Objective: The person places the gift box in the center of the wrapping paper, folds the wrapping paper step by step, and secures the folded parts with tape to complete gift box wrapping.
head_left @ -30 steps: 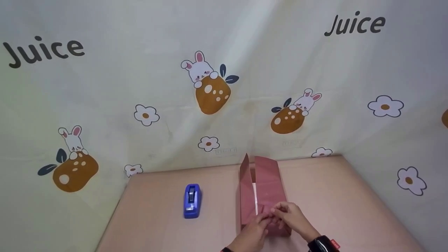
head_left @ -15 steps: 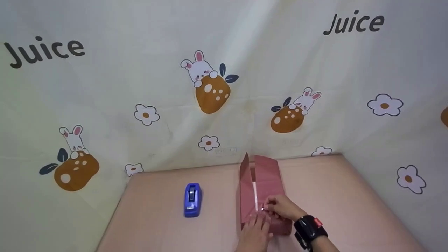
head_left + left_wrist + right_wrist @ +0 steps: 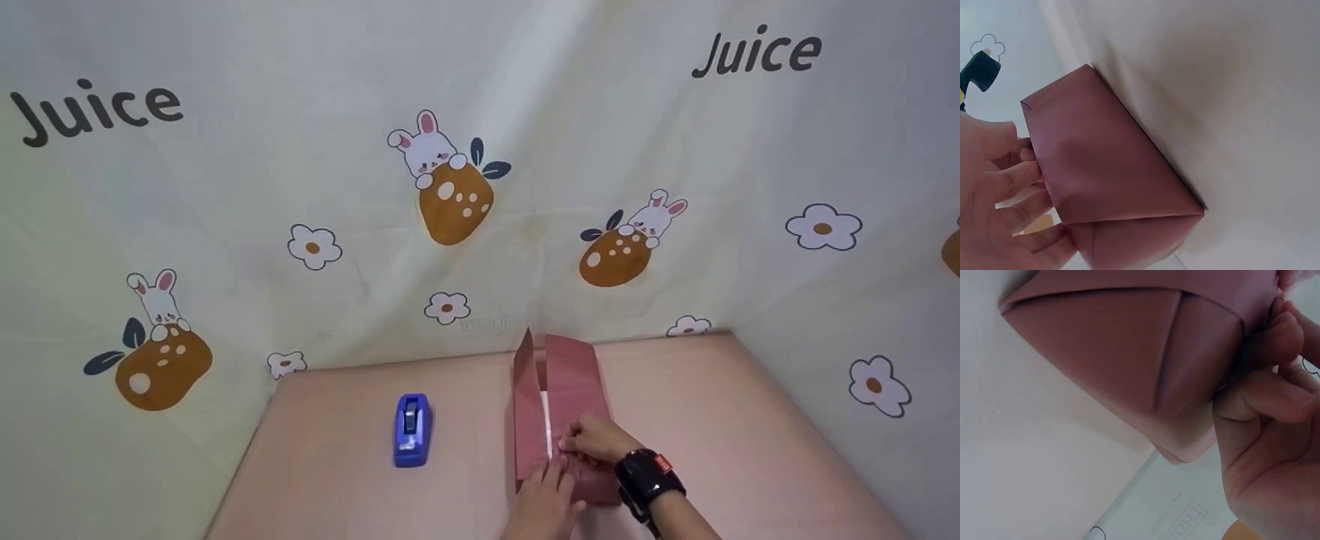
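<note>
A box wrapped in dusty-red paper (image 3: 574,382) stands lengthwise on the table in the head view. Its far paper flaps stick up, and a white strip (image 3: 547,424) shows along the gap between the paper's edges. Across the near end lies my left hand (image 3: 544,499), its fingers extended on the paper; the left wrist view has them along the box's edge (image 3: 1100,157). Just beyond, my right hand (image 3: 600,439) pinches a small piece of clear tape against the paper beside the gap, mostly hidden by the fingertips. Folded end paper (image 3: 1100,349) fills the right wrist view.
A blue tape dispenser (image 3: 412,431) stands on the pinkish table (image 3: 322,465) to the left of the box. Behind the table hangs a pale printed cloth (image 3: 360,187) with rabbits and flowers.
My left hand has gone from working at the right fingertips to lying flat on the near end. The right hand has moved left to the gap with the tape.
</note>
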